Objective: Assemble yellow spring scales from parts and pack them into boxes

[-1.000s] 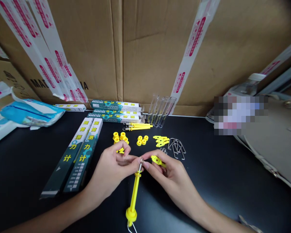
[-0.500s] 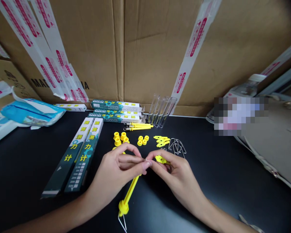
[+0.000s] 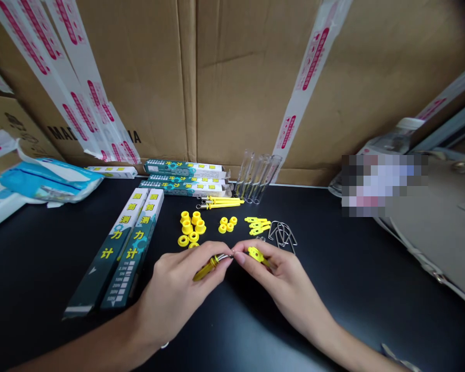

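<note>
Left hand (image 3: 174,287): fingers clamped round yellow rod (image 3: 204,272) | Right hand (image 3: 279,274): fingertips together at rod's metal end (image 3: 222,257), exact pinch unclear; yellow tab (image 3: 256,253) gripped behind | Yellow rod: within left grip | Handling: best to brace rod, avoid tugging metal end

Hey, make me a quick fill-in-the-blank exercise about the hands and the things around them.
1. The rod in the left hand and the flat piece in the right hand are both coloured ____.
2. Behind the clear tubes rises brown ____.
3. In the picture, the wire hooks lie to the ____ of the small round caps.
4. The soft pack at far left is mostly ____.

Missing words: yellow; cardboard; right; blue.
</note>
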